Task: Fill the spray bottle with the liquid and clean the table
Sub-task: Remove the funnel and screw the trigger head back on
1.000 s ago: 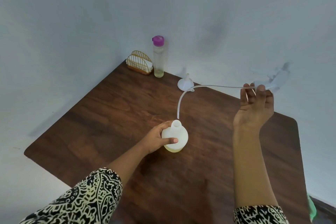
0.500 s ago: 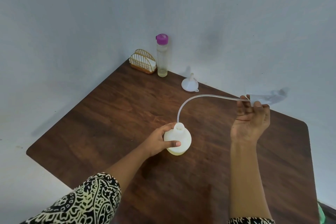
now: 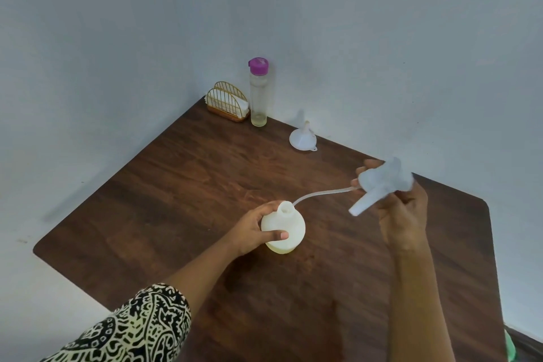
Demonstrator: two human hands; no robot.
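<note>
A round white spray bottle [image 3: 289, 229] stands uncapped on the dark wooden table [image 3: 182, 185], with pale yellow liquid at its bottom. My left hand [image 3: 252, 232] grips its side. My right hand [image 3: 402, 211] holds the white spray head [image 3: 382, 182] in the air to the right of the bottle. Its thin clear dip tube [image 3: 320, 194] curves down, and the tube's tip is at the bottle's open neck. A tall clear bottle with a purple cap [image 3: 258, 91] stands at the far corner, with a little liquid in it.
A white funnel [image 3: 303, 138] lies mouth-down near the far edge, right of the tall bottle. A gold wire napkin holder [image 3: 226, 101] sits in the far corner. White walls border the table's far sides. Something green [image 3: 509, 348] shows at the lower right.
My right hand has come down and closer to the bottle, and the spray head has turned. The dip tube's tip has dropped to the bottle's neck. My left hand has kept its hold.
</note>
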